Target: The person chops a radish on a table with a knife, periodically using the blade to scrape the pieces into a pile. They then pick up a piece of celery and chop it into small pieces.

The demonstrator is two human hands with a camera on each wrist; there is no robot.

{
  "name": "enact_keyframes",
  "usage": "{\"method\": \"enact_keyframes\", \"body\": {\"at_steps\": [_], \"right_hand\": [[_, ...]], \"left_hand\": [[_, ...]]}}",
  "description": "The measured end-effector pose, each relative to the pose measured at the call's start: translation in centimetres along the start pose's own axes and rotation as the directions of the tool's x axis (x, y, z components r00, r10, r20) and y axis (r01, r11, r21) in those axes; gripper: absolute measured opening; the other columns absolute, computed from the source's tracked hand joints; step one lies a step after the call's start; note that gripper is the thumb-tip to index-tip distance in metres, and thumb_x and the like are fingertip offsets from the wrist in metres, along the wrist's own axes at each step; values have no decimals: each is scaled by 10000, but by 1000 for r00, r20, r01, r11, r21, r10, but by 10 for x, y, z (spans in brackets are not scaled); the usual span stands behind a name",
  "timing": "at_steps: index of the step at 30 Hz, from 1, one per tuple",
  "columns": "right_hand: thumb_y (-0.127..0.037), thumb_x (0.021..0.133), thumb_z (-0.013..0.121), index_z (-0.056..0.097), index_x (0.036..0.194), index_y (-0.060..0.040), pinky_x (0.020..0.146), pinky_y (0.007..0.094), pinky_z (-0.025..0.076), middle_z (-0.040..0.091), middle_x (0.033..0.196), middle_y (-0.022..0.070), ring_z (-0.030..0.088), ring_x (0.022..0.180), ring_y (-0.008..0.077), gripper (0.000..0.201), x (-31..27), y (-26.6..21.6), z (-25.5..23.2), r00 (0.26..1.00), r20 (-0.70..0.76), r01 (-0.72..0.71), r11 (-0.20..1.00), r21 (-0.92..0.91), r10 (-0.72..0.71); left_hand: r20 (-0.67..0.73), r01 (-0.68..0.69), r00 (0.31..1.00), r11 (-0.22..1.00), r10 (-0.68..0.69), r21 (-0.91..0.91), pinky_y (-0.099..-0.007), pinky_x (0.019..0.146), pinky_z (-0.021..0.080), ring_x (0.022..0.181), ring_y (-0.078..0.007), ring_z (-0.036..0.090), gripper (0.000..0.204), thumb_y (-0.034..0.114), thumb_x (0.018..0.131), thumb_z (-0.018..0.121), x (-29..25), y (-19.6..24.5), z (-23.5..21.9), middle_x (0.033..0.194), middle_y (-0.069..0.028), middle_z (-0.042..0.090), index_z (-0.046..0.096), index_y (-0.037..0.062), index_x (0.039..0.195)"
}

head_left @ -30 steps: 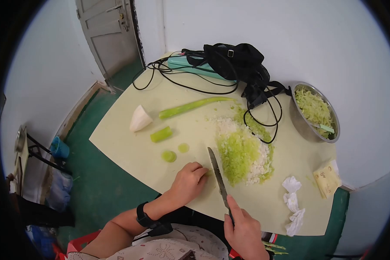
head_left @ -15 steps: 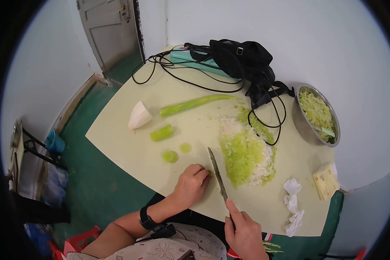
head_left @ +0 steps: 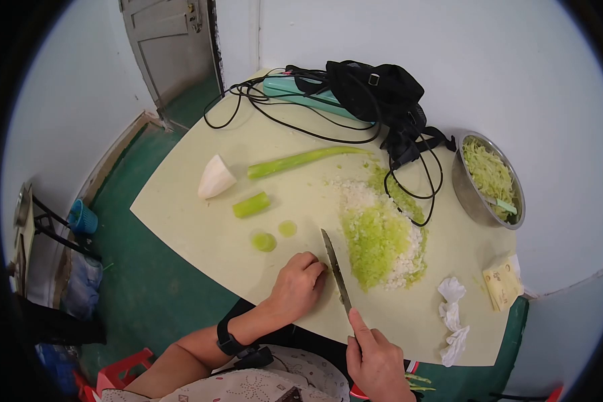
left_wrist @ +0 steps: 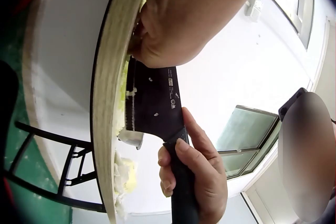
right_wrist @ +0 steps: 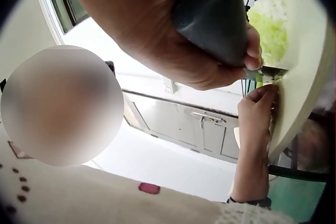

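My right hand grips the black handle of a kitchen cleaver. Its dark blade stands on edge over the table, with small bits stuck to its side. Close to the left of the blade, my left hand rests on the table with curled fingers, pinching a small pale green vegetable piece mostly hidden under them. To the right of the blade lies a heap of chopped green and white vegetable. Left of it are a celtuce stem, a short celtuce chunk, round slices and a white vegetable piece.
A steel bowl of shredded green vegetable stands at the table's right back. A black bag with looping cables lies at the back over a teal case. Crumpled tissues and a yellow tissue pack lie at the right.
The view has shifted slightly. Both hands stay almost in place, the cleaver still beside the left fingers. The heap and the loose pieces look the same.
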State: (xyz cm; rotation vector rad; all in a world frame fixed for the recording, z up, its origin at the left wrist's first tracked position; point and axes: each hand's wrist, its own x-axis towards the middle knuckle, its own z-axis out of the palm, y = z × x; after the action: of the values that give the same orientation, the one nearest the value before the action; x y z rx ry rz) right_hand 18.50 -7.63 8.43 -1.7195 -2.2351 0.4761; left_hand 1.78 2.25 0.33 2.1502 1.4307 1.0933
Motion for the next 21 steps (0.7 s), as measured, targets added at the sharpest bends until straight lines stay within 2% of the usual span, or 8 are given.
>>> {"method": "enact_keyframes", "body": {"at_steps": [2, 5, 8, 11, 14, 17, 20, 21], "right_hand": [[-130, 785, 645, 505, 1332, -83, 432, 388, 492, 542, 619, 79, 565, 460, 233, 566, 6, -3, 0, 999, -31, 23, 1000, 9, -23], [-77, 834, 599, 513, 1281, -20, 552, 415, 498, 600, 720, 165, 600, 584, 338, 458, 15, -11, -3, 996, 55, -77, 997, 10, 77], [-69, 819, 604, 505, 1315, -55, 481, 398, 478, 563, 645, 122, 557, 488, 300, 505, 20, -2, 6, 990, -139, -3, 992, 129, 21], [-43, 901, 535, 474, 1345, -29, 442, 346, 406, 542, 644, 160, 479, 458, 268, 448, 14, -2, 7, 976, -215, 63, 981, 185, -22], [-34, 904, 529, 462, 1349, -12, 433, 339, 393, 527, 623, 148, 461, 446, 252, 451, 12, -5, 3, 977, -201, 99, 983, 154, -67], [-97, 806, 619, 496, 1330, -60, 461, 396, 488, 554, 631, 113, 575, 489, 263, 540, 9, 2, 14, 994, -105, 18, 996, 84, -9], [-36, 903, 530, 454, 1357, -11, 417, 329, 382, 512, 605, 135, 445, 433, 238, 461, 12, -8, 3, 979, -182, 113, 984, 137, -87], [-37, 903, 531, 450, 1361, -12, 413, 325, 378, 510, 603, 133, 438, 429, 233, 466, 11, -7, 4, 980, -177, 116, 985, 126, -92]], "left_hand": [[-5, 2, 1000, 1000, -2, -7, -375, 672, 502, 769, -306, 596, 127, -22, 696, 687, 0, 0, -1, 813, -130, 595, 664, -10, 821], [-32, -12, 999, 1000, 12, -12, -374, 668, 499, 761, -303, 589, 110, -19, 695, 685, -1, 0, 0, 807, -128, 591, 669, -13, 804], [-53, -19, 998, 1000, 18, -18, -374, 665, 497, 761, -302, 584, 101, -18, 693, 678, -2, 0, 0, 799, -126, 584, 669, -16, 793], [-53, 6, 999, 1000, -8, -27, -369, 669, 504, 762, -301, 598, 120, -21, 694, 696, -3, -1, 0, 810, -126, 599, 677, -19, 812], [-49, 3, 999, 1000, -4, -28, -368, 671, 504, 764, -302, 600, 126, -23, 688, 696, -2, -2, 1, 810, -128, 599, 677, -20, 812], [-40, 3, 999, 1000, -4, -30, -367, 671, 505, 765, -304, 600, 131, -26, 681, 694, -1, -1, 0, 812, -131, 600, 676, -20, 810], [-27, 9, 1000, 999, -10, -32, -368, 672, 506, 766, -306, 601, 133, -29, 673, 692, -1, -1, -2, 814, -133, 602, 675, -20, 805], [-30, 9, 1000, 999, -10, -33, -369, 671, 505, 767, -306, 601, 133, -31, 671, 691, -2, -1, -1, 815, -133, 602, 674, -20, 802]]}}
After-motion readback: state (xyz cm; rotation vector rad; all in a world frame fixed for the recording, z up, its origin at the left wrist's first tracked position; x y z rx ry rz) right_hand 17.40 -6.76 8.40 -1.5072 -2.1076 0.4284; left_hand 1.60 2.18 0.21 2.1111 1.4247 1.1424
